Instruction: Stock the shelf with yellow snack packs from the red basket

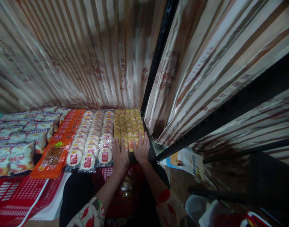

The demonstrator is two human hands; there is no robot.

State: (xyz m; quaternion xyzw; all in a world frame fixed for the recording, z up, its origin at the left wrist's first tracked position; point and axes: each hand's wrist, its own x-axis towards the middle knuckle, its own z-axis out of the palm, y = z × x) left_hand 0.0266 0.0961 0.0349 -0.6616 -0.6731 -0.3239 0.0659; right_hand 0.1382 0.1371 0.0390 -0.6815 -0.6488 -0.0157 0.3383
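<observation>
Both of my hands rest on the near end of a block of small gold-wrapped snack packs (127, 121) lined up in rows on the shelf. My left hand (120, 154) lies along the block's left side with its fingers stretched forward, beside the round white crackers in clear wrap (105, 156). At the right side, my right hand (142, 148) has its fingers spread against the packs near the shelf's dark edge. A few gold packs show between the two hands. Neither hand is wrapped around a pack.
Orange snack bags (54, 154) and white pillow bags (21, 157) fill the shelf's left. Red plastic baskets (14, 195) stand below, one between my legs holding gold packs (127, 186). Black metal posts (156, 63) rise at the right, with striped plastic sheeting (106, 56) behind.
</observation>
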